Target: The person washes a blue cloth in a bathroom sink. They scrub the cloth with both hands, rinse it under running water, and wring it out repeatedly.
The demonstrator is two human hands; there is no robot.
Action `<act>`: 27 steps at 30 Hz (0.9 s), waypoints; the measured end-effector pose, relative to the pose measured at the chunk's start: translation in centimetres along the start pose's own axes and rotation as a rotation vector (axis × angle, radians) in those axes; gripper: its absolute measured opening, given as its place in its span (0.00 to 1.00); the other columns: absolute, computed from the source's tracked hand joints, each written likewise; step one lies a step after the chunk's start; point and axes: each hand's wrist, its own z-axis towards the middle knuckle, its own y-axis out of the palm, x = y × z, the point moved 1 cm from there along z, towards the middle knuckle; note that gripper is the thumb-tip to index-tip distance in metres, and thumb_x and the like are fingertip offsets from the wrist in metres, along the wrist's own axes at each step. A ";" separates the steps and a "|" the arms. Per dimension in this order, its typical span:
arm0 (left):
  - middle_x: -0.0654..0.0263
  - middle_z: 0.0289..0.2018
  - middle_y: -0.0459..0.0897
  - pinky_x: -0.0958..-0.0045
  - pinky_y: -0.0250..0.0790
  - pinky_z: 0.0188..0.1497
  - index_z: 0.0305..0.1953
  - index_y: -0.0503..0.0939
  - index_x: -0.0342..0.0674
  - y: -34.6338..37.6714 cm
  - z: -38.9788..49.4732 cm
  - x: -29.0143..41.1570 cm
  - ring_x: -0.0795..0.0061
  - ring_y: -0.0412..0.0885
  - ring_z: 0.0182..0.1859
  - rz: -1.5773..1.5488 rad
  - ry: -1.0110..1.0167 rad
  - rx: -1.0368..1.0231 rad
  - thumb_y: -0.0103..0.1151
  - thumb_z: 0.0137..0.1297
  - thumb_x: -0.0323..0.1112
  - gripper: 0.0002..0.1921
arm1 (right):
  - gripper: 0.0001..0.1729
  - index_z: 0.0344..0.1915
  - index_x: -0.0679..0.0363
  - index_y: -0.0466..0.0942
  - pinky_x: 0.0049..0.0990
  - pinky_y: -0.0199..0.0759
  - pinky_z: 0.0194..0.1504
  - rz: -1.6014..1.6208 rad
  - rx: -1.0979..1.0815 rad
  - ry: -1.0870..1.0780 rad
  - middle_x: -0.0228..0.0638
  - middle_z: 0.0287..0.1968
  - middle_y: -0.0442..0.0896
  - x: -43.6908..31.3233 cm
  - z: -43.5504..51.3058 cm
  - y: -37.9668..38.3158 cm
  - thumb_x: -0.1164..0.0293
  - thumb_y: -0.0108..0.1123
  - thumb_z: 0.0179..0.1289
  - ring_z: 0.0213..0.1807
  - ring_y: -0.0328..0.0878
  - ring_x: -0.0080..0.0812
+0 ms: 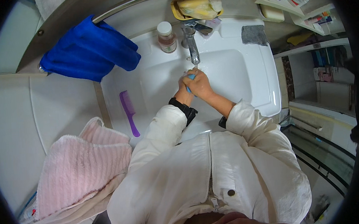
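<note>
My left hand and my right hand are pressed together over the white washbasin, just below the spout of the chrome faucet. Between them is a small light-blue object, perhaps a cloth or sponge, mostly hidden by my fingers. The right hand wraps over it from above, while the left lies against its other side. Water appears to run from the spout onto my fingers. A black band circles my left wrist.
A white-capped jar stands left of the faucet. A purple comb lies on the basin's left side, a grey cloth on its back right corner. Blue towel and pink towel hang at left. A yellow dish sits behind.
</note>
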 end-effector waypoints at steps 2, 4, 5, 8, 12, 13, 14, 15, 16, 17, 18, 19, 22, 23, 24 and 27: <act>0.67 0.43 0.77 0.65 0.68 0.55 0.47 0.71 0.43 0.1 0.1 -0.3 0.72 0.74 0.49 -0.155 -0.089 0.092 0.36 0.73 0.46 0.16 | 0.14 0.32 0.66 0.80 0.37 0.72 0.38 -0.036 0.021 -0.110 0.52 0.31 0.80 0.1 0.5 -0.1 0.65 0.61 0.49 0.33 0.79 0.48; 0.66 0.43 0.77 0.65 0.68 0.53 0.47 0.72 0.45 0.5 1.0 -0.4 0.70 0.75 0.48 -0.054 -0.214 0.181 0.36 0.73 0.45 0.15 | 0.14 0.31 0.67 0.79 0.36 0.72 0.39 -0.126 -0.005 0.156 0.53 0.31 0.79 1.6 2.4 -0.8 0.66 0.60 0.50 0.34 0.78 0.48; 0.66 0.42 0.77 0.64 0.69 0.52 0.47 0.72 0.46 0.8 1.6 -0.2 0.69 0.75 0.47 0.009 -0.262 0.208 0.37 0.72 0.45 0.15 | 0.14 0.31 0.67 0.79 0.36 0.71 0.39 -0.181 0.022 0.271 0.54 0.32 0.79 2.5 3.6 -1.5 0.66 0.59 0.50 0.35 0.78 0.48; 0.68 0.40 0.78 0.64 0.70 0.48 0.45 0.73 0.50 0.8 1.7 1.7 0.69 0.77 0.43 -0.132 -0.263 0.205 0.39 0.71 0.46 0.13 | 0.18 0.36 0.68 0.78 0.33 0.72 0.38 -0.185 -0.229 0.209 0.51 0.30 0.80 5.0 5.1 -1.3 0.63 0.59 0.53 0.33 0.79 0.44; 0.68 0.38 0.78 0.62 0.68 0.46 0.37 0.73 0.51 0.9 0.4 5.4 0.68 0.76 0.41 -0.015 -0.164 0.344 0.45 0.68 0.45 0.09 | 0.27 0.48 0.67 0.71 0.32 0.71 0.42 0.358 -0.347 0.185 0.44 0.35 0.81 6.2 3.7 -1.9 0.57 0.61 0.56 0.37 0.79 0.38; 0.67 0.39 0.78 0.59 0.67 0.48 0.37 0.73 0.51 1.1 0.2 6.1 0.67 0.75 0.42 -0.030 -0.162 0.356 0.46 0.68 0.45 0.09 | 0.29 0.50 0.67 0.70 0.32 0.71 0.43 0.294 -0.406 0.146 0.43 0.36 0.80 6.3 3.1 -2.0 0.56 0.61 0.57 0.38 0.78 0.38; 0.67 0.40 0.77 0.57 0.65 0.49 0.36 0.73 0.51 1.1 -0.1 6.6 0.65 0.75 0.43 -0.050 -0.148 0.350 0.46 0.68 0.45 0.08 | 0.31 0.52 0.66 0.68 0.33 0.70 0.44 0.229 -0.397 0.094 0.41 0.37 0.80 6.3 2.5 -2.1 0.55 0.62 0.57 0.39 0.78 0.38; 0.66 0.40 0.77 0.55 0.64 0.50 0.36 0.72 0.50 1.2 -0.2 7.0 0.64 0.74 0.44 -0.073 -0.130 0.334 0.47 0.67 0.45 0.08 | 0.31 0.51 0.67 0.68 0.32 0.70 0.44 0.129 -0.517 0.064 0.42 0.38 0.80 6.4 1.9 -2.0 0.57 0.64 0.55 0.40 0.77 0.37; 0.65 0.41 0.75 0.50 0.59 0.52 0.36 0.70 0.51 1.0 -0.1 7.2 0.61 0.72 0.47 -0.046 -0.132 0.344 0.46 0.68 0.44 0.07 | 0.31 0.50 0.67 0.68 0.31 0.70 0.44 0.031 -0.573 0.018 0.43 0.39 0.79 6.5 1.5 -2.0 0.59 0.66 0.52 0.41 0.77 0.37; 0.65 0.42 0.75 0.50 0.59 0.52 0.36 0.70 0.50 0.7 0.0 7.3 0.61 0.72 0.46 -0.046 -0.154 0.384 0.45 0.68 0.43 0.07 | 0.31 0.49 0.67 0.68 0.31 0.70 0.45 -0.046 -0.632 -0.075 0.44 0.40 0.78 6.6 1.3 -2.0 0.61 0.68 0.50 0.41 0.76 0.36; 0.64 0.42 0.74 0.50 0.59 0.52 0.37 0.69 0.49 0.3 0.2 7.3 0.61 0.72 0.46 -0.046 -0.160 0.414 0.45 0.68 0.42 0.07 | 0.30 0.49 0.66 0.68 0.31 0.70 0.45 -0.129 -0.547 -0.033 0.44 0.40 0.78 6.9 1.4 -2.0 0.63 0.69 0.49 0.42 0.77 0.37; 0.64 0.43 0.74 0.50 0.59 0.52 0.37 0.69 0.49 -0.3 0.4 7.2 0.62 0.72 0.46 -0.049 -0.179 0.464 0.44 0.69 0.42 0.06 | 0.29 0.48 0.65 0.68 0.32 0.70 0.46 -0.192 -0.471 -0.025 0.44 0.40 0.79 7.1 1.6 -2.1 0.64 0.70 0.48 0.42 0.77 0.38; 0.58 0.47 0.72 0.49 0.57 0.56 0.43 0.68 0.44 -2.2 1.4 7.5 0.59 0.71 0.51 -0.202 -0.071 0.524 0.42 0.70 0.42 0.10 | 0.24 0.47 0.61 0.68 0.28 0.71 0.42 -0.126 -0.284 0.173 0.43 0.38 0.79 7.6 2.4 -2.7 0.72 0.66 0.49 0.40 0.78 0.34; 0.56 0.49 0.72 0.49 0.56 0.57 0.45 0.68 0.43 -2.7 1.5 7.5 0.58 0.70 0.52 -0.226 -0.041 0.550 0.41 0.70 0.42 0.11 | 0.24 0.48 0.61 0.68 0.27 0.71 0.40 -0.017 -0.248 0.342 0.42 0.37 0.79 7.5 2.6 -2.8 0.74 0.64 0.50 0.38 0.78 0.32; 0.56 0.49 0.72 0.50 0.56 0.61 0.49 0.67 0.41 -3.1 1.4 7.5 0.56 0.69 0.55 -0.178 0.045 0.515 0.43 0.70 0.42 0.14 | 0.24 0.49 0.62 0.68 0.27 0.71 0.38 0.106 -0.280 0.336 0.43 0.37 0.79 7.0 2.7 -2.9 0.75 0.62 0.50 0.37 0.78 0.31; 0.55 0.50 0.71 0.52 0.59 0.61 0.51 0.66 0.39 -2.6 1.3 6.3 0.56 0.70 0.54 0.006 -0.239 0.585 0.48 0.68 0.45 0.19 | 0.25 0.49 0.64 0.67 0.26 0.71 0.35 0.315 -0.305 0.343 0.42 0.35 0.79 4.5 2.4 -3.0 0.76 0.60 0.49 0.34 0.77 0.28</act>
